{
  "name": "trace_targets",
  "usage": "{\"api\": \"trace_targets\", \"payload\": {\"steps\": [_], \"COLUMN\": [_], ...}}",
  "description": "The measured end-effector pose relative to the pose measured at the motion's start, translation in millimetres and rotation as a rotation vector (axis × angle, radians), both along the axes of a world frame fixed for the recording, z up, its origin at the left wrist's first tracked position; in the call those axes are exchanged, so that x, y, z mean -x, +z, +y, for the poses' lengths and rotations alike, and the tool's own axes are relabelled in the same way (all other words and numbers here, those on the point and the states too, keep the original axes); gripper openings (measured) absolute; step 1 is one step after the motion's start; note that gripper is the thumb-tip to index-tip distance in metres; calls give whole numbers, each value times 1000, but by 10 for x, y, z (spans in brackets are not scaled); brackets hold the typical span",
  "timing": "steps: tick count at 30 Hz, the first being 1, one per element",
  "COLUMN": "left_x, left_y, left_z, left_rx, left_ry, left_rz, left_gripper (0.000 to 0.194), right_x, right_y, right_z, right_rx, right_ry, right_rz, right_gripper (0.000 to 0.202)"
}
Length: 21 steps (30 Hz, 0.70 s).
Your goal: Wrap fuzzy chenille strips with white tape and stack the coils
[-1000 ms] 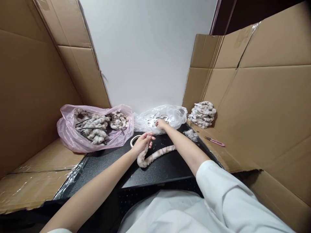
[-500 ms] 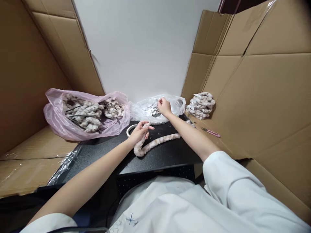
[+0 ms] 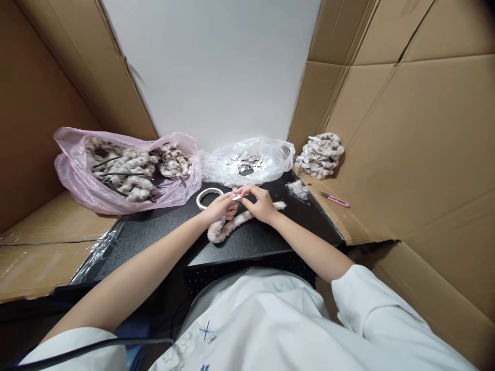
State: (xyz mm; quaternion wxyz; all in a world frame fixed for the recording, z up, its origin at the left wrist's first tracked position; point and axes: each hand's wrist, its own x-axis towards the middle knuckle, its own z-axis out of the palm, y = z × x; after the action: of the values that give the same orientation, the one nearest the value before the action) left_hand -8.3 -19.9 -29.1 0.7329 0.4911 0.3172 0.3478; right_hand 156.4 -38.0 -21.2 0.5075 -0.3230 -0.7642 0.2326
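A fluffy beige-and-white plush strip [image 3: 218, 233] curves over the black table, one end raised into my left hand [image 3: 220, 207], whose fingers are closed on it. My right hand [image 3: 260, 203] meets the left at that end, thumb and fingers pinching a small white piece [image 3: 236, 198] that looks like a metal clip with a white tab. Its exact shape is partly hidden by the fingers. Just behind the hands, a clear plastic bag [image 3: 216, 170] lies spread with many similar white-and-silver clips [image 3: 247, 163] on it. A roll of white tape [image 3: 199, 198] lies beside my left hand.
A pink plastic bag [image 3: 69, 188] full of fluffy strips stands at the left. Behind right, bundled plush strips [image 3: 322, 156] rest on cardboard near pink-handled thread snips [image 3: 338, 201]. Loose fluff [image 3: 298, 189] lies on the black table [image 3: 150, 242]. Cardboard walls [image 3: 433, 149] flank it.
My right hand has come back from the clear bag to my left hand, bringing a small white piece. The view has shifted slightly; the plush strip stays in my left hand.
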Motion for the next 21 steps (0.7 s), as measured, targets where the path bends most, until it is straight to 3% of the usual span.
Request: {"api": "trace_targets", "payload": {"steps": [5, 11, 21], "left_x": [9, 24, 22], "left_y": [17, 22, -12], "left_z": [-5, -9, 21], "left_rx": [17, -16, -167], "left_ry": [25, 35, 201], "left_rz": [15, -19, 11], "left_gripper": [30, 20, 37], "right_x": [-19, -24, -18], "right_y": [25, -3, -100], "right_z": [-9, 15, 144], "right_rx": [36, 128, 291], "right_ry": [-3, 126, 232], "right_rz": [-18, 69, 282], "right_gripper": [3, 4, 5]}}
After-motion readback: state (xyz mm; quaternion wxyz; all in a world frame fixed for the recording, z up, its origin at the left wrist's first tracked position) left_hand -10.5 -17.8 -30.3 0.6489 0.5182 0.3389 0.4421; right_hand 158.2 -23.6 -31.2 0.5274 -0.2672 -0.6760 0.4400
